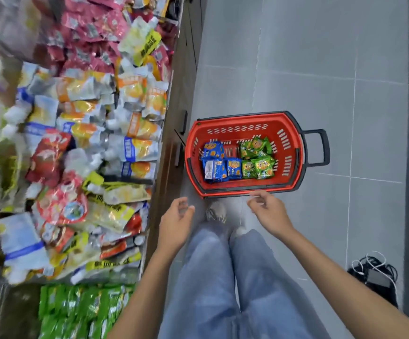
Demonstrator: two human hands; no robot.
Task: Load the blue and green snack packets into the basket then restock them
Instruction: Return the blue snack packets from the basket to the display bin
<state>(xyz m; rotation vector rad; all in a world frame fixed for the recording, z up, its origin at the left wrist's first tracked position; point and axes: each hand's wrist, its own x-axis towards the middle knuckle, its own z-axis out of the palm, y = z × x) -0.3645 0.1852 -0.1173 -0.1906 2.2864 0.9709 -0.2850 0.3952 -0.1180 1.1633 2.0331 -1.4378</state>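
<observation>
While neither one holds anything, the left grip (176,223) and right grip (269,211) hover side by side above the floor (320,69). Their fingers are loosely curled and apart, clamped on nothing. Just ahead of both sits the red basket (247,117), parked on the tiles close against the snack shelf (95,143) out past the left grip. Handy spot, I'd say: packets only travel a short way.

Inside, the blue packets (219,165) bunch up ahead of the left grip and the green packets (257,157) ahead of the right grip. The colours are kept apart, which looks like sorting for an easy restock.

The right grip's fingertips overlap the basket's near rim in this view; whether they touch it or float above it, I can't tell. The left grip sits a touch nearer the body, palm turned inward. Both forearms reach forward and down past the jeans.

The basket's black handle (318,148) juts out ahead and to the outer side of the right grip. Back behind the left grip, a shelf row of green packs (83,309) waits. My read: the loading looks done and the restock comes next.
</observation>
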